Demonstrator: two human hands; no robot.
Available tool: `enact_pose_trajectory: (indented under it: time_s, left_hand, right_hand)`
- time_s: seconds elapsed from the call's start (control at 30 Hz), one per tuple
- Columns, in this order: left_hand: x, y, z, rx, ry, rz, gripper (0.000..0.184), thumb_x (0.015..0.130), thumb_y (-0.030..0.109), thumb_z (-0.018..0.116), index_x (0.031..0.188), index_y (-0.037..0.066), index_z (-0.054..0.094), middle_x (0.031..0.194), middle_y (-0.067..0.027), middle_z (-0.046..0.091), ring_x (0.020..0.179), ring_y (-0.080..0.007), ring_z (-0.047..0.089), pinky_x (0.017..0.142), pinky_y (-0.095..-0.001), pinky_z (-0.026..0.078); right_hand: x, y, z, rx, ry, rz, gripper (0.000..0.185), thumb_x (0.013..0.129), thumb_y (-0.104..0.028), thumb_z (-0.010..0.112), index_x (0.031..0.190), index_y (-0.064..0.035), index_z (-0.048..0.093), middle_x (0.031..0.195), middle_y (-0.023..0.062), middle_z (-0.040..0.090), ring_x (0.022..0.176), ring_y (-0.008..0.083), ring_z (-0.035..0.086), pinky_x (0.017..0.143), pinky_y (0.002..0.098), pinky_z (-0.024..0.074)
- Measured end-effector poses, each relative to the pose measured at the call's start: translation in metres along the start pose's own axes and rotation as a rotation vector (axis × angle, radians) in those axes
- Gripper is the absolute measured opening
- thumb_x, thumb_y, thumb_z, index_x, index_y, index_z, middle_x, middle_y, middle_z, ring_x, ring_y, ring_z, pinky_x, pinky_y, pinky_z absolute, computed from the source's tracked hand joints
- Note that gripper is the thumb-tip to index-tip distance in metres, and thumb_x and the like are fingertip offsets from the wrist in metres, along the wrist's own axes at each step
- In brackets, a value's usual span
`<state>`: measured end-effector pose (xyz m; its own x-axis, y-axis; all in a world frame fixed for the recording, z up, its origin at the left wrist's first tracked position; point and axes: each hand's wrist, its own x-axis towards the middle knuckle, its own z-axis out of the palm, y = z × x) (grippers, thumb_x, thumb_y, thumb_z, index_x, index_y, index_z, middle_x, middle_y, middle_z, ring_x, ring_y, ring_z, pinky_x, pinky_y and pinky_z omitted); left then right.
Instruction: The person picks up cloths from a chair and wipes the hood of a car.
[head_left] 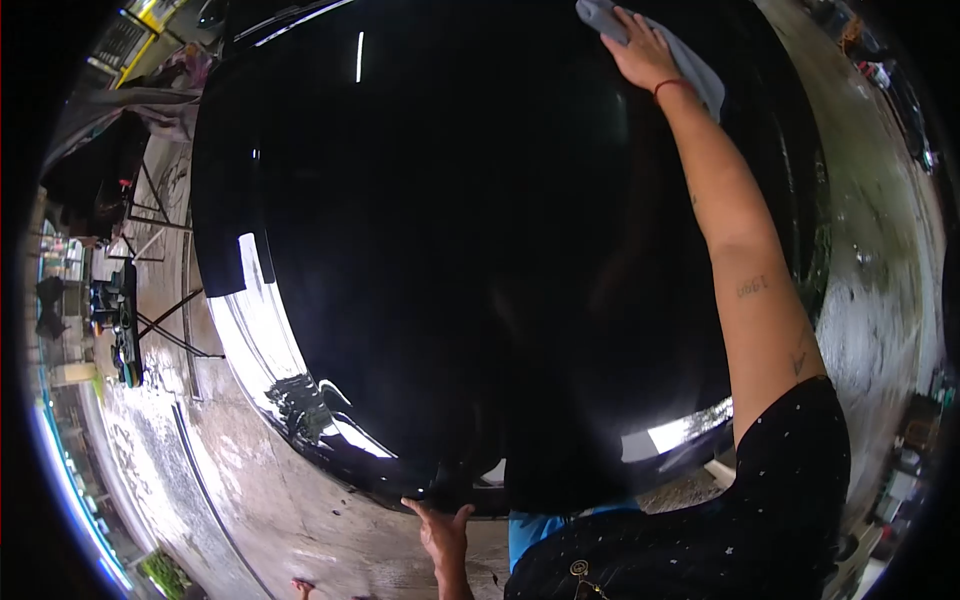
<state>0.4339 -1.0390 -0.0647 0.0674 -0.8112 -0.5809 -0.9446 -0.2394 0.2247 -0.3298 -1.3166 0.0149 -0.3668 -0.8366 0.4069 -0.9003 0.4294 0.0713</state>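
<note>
A glossy black car hood (450, 250) fills the middle of the head view. At its far right, my right hand (645, 52) presses a grey cloth (705, 85) to the surface, its fingers laid along the cloth. The right arm stretches forward over the panel, a red string around its wrist. By the hood's front edge, my left hand (440, 533) is low, with thumb and fingers apart and nothing visible in it. Whether its fingertips touch the car edge I cannot tell.
Wet concrete floor (235, 420) surrounds the car front. To the left stand a metal-legged rack (165, 215) and draped cloth (165, 105). Bright reflections lie along the front left of the hood. A small green plant (165, 575) shows at the lower left.
</note>
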Motion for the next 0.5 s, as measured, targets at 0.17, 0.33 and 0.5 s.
enact_pose_trajectory:
  time_s: [0.17,0.33,0.5]
  left_hand:
    - [0.0,0.009,-0.01,0.038,-0.032,-0.063,0.138,0.071,0.043,0.092,0.157,-0.011,-0.001,0.127,-0.0408,0.06,0.115,-0.0543,0.061,0.098,-0.0505,0.051]
    - [0.002,-0.013,0.006,-0.019,0.09,0.119,0.137,0.07,0.046,0.091,0.157,-0.011,0.002,0.129,-0.0418,0.058,0.118,-0.0538,0.06,0.098,-0.0509,0.05]
    - [-0.004,-0.004,0.004,0.015,0.089,0.106,0.139,0.069,0.047,0.092,0.158,-0.01,0.001,0.128,-0.0415,0.058,0.119,-0.0531,0.059,0.099,-0.0503,0.05]
  right_hand:
    - [0.04,-0.001,0.014,0.064,-0.015,0.061,0.055,0.103,-0.039,0.047,0.15,-0.01,0.049,0.162,0.0148,0.037,0.15,0.0403,0.032,0.122,0.0544,0.0252]
    - [-0.102,-0.095,-0.055,0.296,0.028,-0.188,0.068,0.097,-0.028,0.063,0.157,-0.0102,0.037,0.162,0.0126,0.038,0.152,0.0352,0.029,0.126,0.0479,0.0223]
    - [-0.348,-0.192,-0.18,0.502,-0.559,-0.445,0.092,0.073,-0.02,0.072,0.158,-0.0263,0.041,0.168,0.0096,0.029,0.157,0.0332,0.02,0.127,0.0544,0.0168]
